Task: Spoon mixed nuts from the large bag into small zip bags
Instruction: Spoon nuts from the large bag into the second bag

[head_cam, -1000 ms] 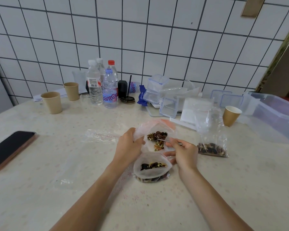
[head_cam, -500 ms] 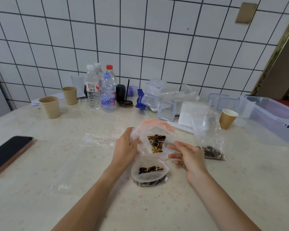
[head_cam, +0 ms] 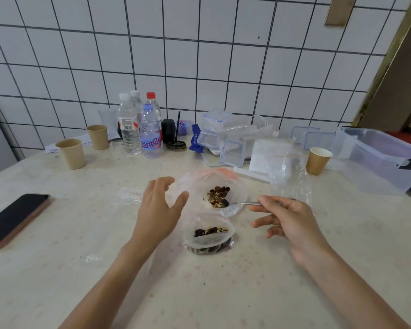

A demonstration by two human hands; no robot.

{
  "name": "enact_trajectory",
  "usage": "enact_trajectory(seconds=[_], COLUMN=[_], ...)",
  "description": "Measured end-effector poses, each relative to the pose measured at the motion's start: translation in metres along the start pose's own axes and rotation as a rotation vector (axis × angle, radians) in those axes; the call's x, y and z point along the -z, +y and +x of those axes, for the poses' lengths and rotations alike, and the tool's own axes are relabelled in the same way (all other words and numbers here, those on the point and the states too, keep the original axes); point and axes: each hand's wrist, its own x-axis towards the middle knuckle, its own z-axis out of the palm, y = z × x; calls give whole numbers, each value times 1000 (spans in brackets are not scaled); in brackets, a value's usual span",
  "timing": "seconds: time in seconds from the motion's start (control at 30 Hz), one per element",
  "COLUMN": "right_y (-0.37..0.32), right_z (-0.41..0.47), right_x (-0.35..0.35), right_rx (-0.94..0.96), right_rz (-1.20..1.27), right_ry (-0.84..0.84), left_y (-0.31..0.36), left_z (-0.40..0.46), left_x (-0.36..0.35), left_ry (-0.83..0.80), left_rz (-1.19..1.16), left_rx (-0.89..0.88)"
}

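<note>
- Letting go now: my left hand point(head_cam: 160, 205) is off the large bag point(head_cam: 211, 186), fingers spread.
- Right hand point(head_cam: 287, 219) pinches the spoon point(head_cam: 233, 203), bowl loaded inside that bag at twelve o'clock.
- Small zip bag point(head_cam: 209, 236) gapes at six; lift level, tip slowly.

"Ganten" on water bottle point(head_cam: 150, 136) label.

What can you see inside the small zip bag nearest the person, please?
The small zip bag stands open, with dark and pale mixed nuts inside. More show through its clear base, but the folded plastic blurs how deep they go.
</note>
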Motion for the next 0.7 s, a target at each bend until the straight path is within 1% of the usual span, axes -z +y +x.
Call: enact_trajectory(seconds=[0.07,0.17,0.23,0.3,0.37,0.4,0.43,0.5,0.53,0.57,0.6,0.63,0.7], right_y=[2,8,11,13,13,13,12,12,14,15,16,16,16], right_z=[-9,-20,-25,-29,-33,-36,-40,-45,-45,-46,-46,-45,-42], right_x=[3,7,6,5,3,4,5,9,10,12,13,14,14], right_rx=[-16,-19,33,138,311,440,623,1053,1204,1298,1344,1347,1272], right_rz=[1,-43,-91,-187,-365,-495,-648,-938,-1033,-1084,-1102,-1100,-1046], right_ry=[-25,-56,-68,-74,-75,-70,-54,-55,-83,-105,-113,-111,-80], left_y=[4,9,9,9,11,13,15,17,17,17,16,14,10], left_z=[-17,-40,-51,-56,-57,-56,-56,-54,-53,-52,-51,-50,-48], left_x=[7,13,11,6,4,4,5,6,6,6,6,6,5], left_ry=[-28,-163,-226,-271,-296,-299,-302,-328,-345,-359,-368,-371,-362], left_rz=[27,-1,2,-77,-177,-220,-260,-328,-347,-356,-362,-363,-346], left_rx=[-28,25,42,71,89,93,98,111,114,116,120,122,120])
